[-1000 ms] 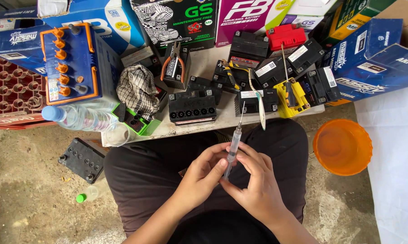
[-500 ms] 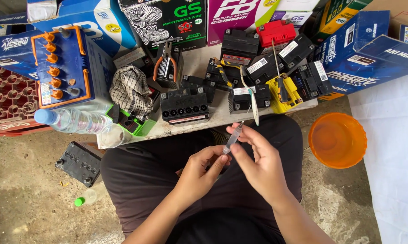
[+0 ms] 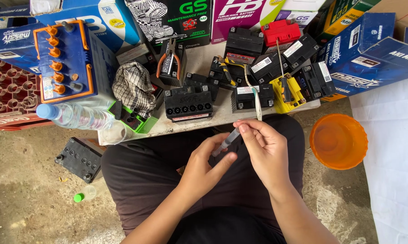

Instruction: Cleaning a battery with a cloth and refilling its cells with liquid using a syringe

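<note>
A clear plastic syringe lies tilted between my two hands, above my lap in dark trousers. My right hand pinches its upper end with thumb and forefinger. My left hand holds the lower end of the barrel with thumb and fingers. Just beyond my hands, a small black battery with a row of round filler holes sits at the front edge of a low white table.
Several small black batteries, a yellow one, a red one, orange pliers, a checked cloth and coloured boxes crowd the table. A plastic water bottle lies left, an orange bowl right, a black battery on the ground.
The syringe went from upright to slanted and lower. My right hand slid up to its top end; my left hand stayed on the lower end. The view shifted slightly.
</note>
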